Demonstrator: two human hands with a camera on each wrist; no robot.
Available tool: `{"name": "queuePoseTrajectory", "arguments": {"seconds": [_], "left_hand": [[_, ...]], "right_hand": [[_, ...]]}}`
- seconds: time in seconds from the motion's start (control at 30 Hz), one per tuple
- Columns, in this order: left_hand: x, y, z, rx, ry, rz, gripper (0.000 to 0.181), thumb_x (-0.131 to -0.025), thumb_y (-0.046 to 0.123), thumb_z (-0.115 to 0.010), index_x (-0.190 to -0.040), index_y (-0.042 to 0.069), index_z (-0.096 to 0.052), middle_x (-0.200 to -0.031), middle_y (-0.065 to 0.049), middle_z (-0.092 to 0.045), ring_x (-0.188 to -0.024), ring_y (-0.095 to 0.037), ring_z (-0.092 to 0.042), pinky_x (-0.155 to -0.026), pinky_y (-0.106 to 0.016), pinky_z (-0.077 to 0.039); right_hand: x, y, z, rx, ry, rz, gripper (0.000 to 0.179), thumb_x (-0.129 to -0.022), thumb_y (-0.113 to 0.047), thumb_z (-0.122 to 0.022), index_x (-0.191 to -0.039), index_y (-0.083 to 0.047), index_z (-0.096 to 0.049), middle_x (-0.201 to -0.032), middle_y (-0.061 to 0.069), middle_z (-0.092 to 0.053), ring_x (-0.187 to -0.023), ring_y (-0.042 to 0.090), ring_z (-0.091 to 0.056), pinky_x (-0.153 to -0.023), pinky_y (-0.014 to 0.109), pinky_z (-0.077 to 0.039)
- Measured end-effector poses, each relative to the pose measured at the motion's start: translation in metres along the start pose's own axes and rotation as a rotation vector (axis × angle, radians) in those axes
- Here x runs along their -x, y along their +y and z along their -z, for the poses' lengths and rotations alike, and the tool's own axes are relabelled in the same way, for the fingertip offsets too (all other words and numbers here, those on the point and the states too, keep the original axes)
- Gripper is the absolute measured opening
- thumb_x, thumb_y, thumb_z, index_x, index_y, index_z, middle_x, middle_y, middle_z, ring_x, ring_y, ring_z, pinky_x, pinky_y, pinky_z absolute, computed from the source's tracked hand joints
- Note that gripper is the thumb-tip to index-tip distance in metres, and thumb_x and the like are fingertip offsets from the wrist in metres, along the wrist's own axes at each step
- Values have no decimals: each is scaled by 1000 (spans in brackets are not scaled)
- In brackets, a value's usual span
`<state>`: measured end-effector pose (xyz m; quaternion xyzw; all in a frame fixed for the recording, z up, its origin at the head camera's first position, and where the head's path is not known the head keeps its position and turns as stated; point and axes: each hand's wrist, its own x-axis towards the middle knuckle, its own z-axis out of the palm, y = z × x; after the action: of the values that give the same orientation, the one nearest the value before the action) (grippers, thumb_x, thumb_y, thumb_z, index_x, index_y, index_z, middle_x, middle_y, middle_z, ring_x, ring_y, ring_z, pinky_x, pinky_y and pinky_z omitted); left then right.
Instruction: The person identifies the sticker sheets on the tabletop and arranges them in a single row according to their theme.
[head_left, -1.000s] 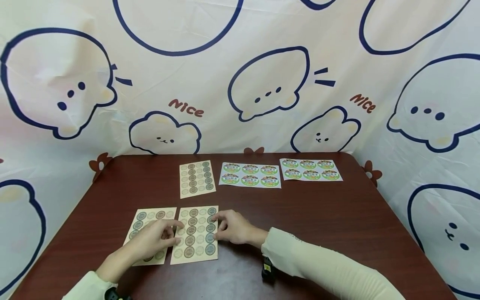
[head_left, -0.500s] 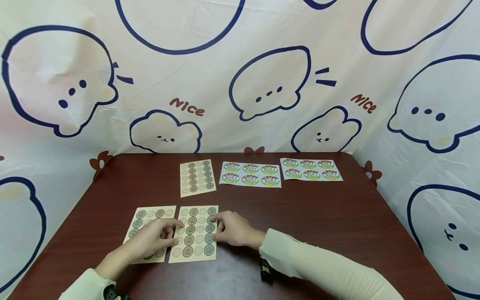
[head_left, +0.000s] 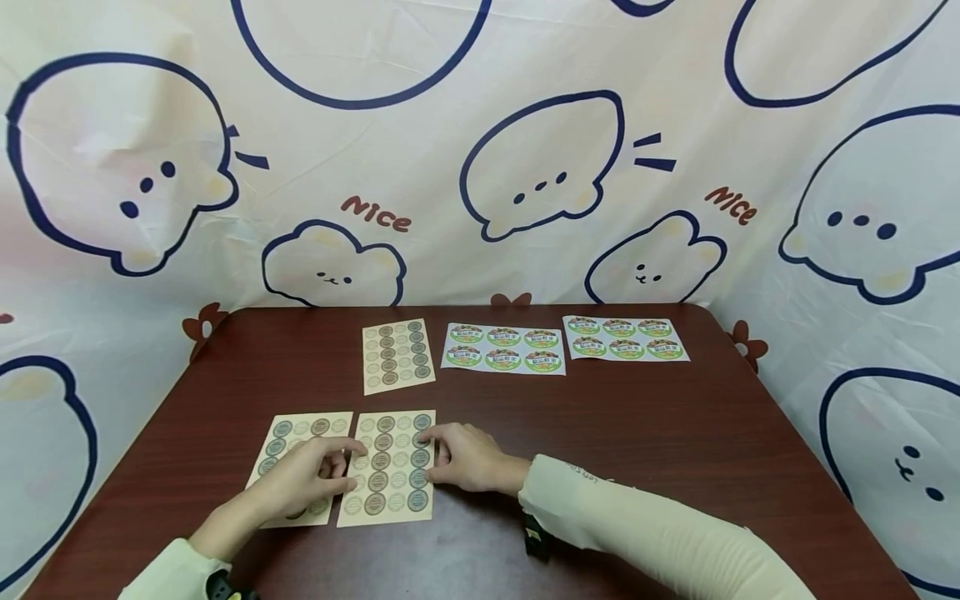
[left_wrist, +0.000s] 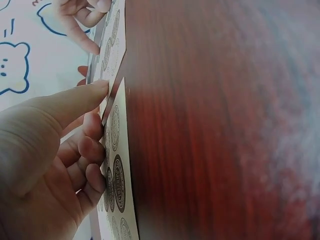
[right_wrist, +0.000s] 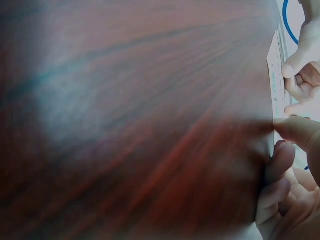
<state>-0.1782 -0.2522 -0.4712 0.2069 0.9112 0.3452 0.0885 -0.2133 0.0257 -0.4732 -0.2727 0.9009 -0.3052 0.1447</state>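
Two cream sheets of round stickers lie flat side by side at the near left of the table in the head view. My left hand (head_left: 298, 477) is over the left sticker sheet (head_left: 302, 425), its thumb and index fingertip touching the left border of the right sticker sheet (head_left: 397, 492). On that sheet's opposite border rest the thumb and index fingertip of my right hand (head_left: 471, 457), spread apart. The left wrist view shows the left thumb (left_wrist: 75, 102) lying straight along the sheet, the other fingers loosely bent. In the right wrist view, the right thumb (right_wrist: 295, 131) meets the sheet's edge.
Farther back lies another cream sticker sheet (head_left: 397, 358). To its right are two white sheets, the middle one (head_left: 504, 371) and the right one (head_left: 626, 360), with green oval stickers. A printed cloth (head_left: 525, 192) hangs behind the dark brown table (head_left: 600, 417).
The right cream sheet has slid slightly left and nearer to me, my right hand shifting a little left with it. Over the last half second the hands have barely moved.
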Motion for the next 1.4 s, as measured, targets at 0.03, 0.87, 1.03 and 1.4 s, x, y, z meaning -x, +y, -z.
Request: {"name": "queuePoseTrajectory", "arguments": {"seconds": [0.03,0.87,1.03,1.4], "left_hand": [[-1,0,0,4,-1,0,36,-86,14,-79,-119,6,-68,-69,9,-51,-53,2,-39,-50,-19,-35],[-7,-1,4,53,-26,-9,37,-85,8,-76,-119,1,-65,-73,7,-52,-56,2,-41,-53,-19,-38],[-6,-1,3,57,-21,-6,37,-85,10,-77,-119,3,-65,-73,7,-51,-57,2,-42,-53,-20,-38],[-2,-3,1,74,-25,-25,37,-85,9,-77,-119,4,-63,-73,8,-52,-58,3,-42,-53,-19,-38]], "right_hand": [[0,1,0,0,0,-4,51,-86,-23,-80,-134,-16,-65,-62,-13,-58,-53,-1,-52,-51,18,-40],[-2,6,-2,29,47,-24,49,-85,-30,-81,-132,-24,-67,-61,-14,-57,-54,-1,-53,-51,20,-41],[-2,6,-3,33,46,-24,49,-85,-31,-81,-131,-24,-67,-60,-15,-57,-53,-2,-53,-51,19,-42],[-1,3,-4,39,44,-23,48,-83,-30,-82,-129,-24,-68,-59,-17,-57,-53,-3,-53,-53,18,-42]]}}
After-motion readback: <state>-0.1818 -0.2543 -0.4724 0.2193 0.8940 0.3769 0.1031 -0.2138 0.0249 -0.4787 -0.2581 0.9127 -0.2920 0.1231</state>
